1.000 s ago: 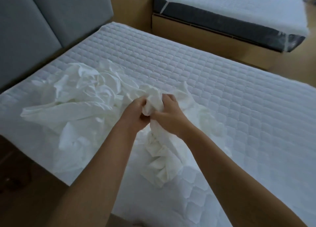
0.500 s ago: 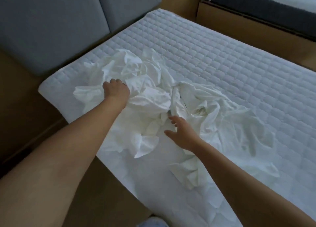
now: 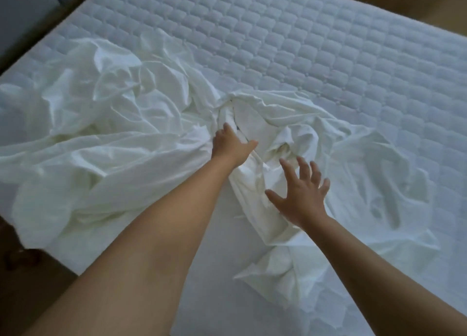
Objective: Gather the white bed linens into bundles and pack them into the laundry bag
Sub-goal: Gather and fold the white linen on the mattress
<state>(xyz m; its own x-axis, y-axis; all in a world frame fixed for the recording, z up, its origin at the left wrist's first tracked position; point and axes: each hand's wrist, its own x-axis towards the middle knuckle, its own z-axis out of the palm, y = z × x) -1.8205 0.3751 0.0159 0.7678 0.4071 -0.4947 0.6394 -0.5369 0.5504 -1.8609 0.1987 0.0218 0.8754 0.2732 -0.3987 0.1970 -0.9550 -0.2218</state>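
Note:
Crumpled white bed linens (image 3: 113, 133) lie spread over the near half of the quilted white mattress (image 3: 328, 45). My left hand (image 3: 231, 146) reaches into a raised fold at the middle of the pile. Its fingers dig into the cloth with the tips hidden, and the thumb lies across the ridge. To its right, my right hand (image 3: 300, 191) hovers just over the linens, fingers spread and straight, holding nothing. One strip of sheet trails toward me between my arms. No laundry bag is in view.
The mattress edge runs along the left, where the linens hang slightly over it. A grey padded headboard (image 3: 25, 2) stands at the top left. Brown wooden floor (image 3: 27, 292) shows at the lower left.
My left hand left the left part of the pile and moved to the central fold. My right hand spread its fingers wider. The view has come closer to the bed.

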